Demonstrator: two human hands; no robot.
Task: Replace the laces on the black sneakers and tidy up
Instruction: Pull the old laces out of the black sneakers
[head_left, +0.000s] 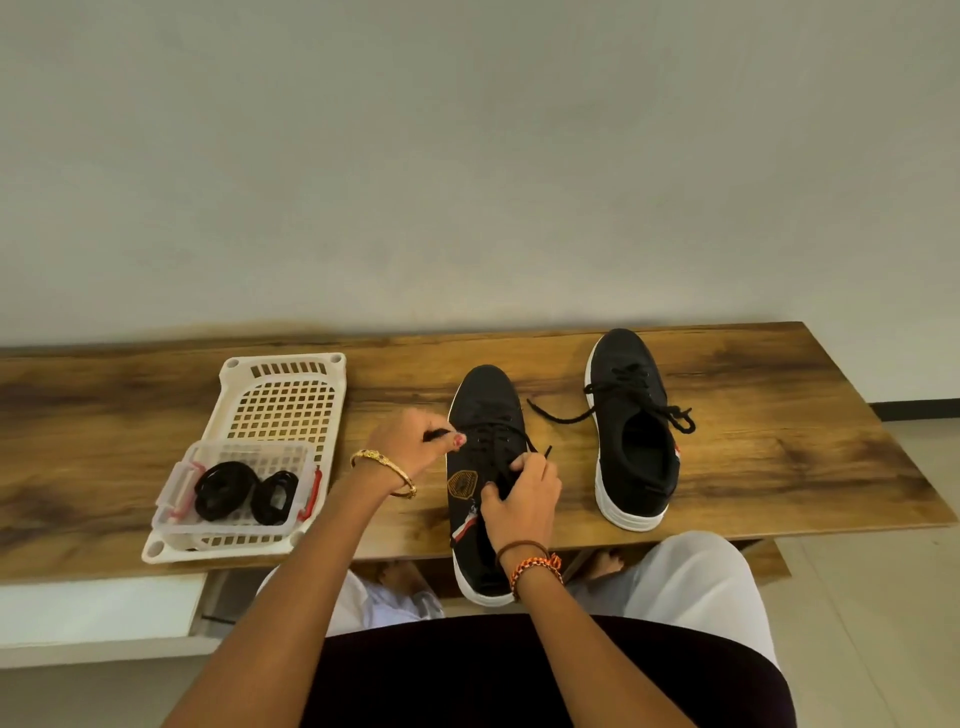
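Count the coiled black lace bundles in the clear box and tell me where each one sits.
2. The larger bundle lies in the left part of the clear box; the smaller bundle lies just right of it. Nothing suggests more bundles underneath, though the coils could hide something.

Matt black knit cloth is seen on both sneakers, glossy perforated plastic on the basket, grained wood on the table.

Home room — wooden table, plain wall
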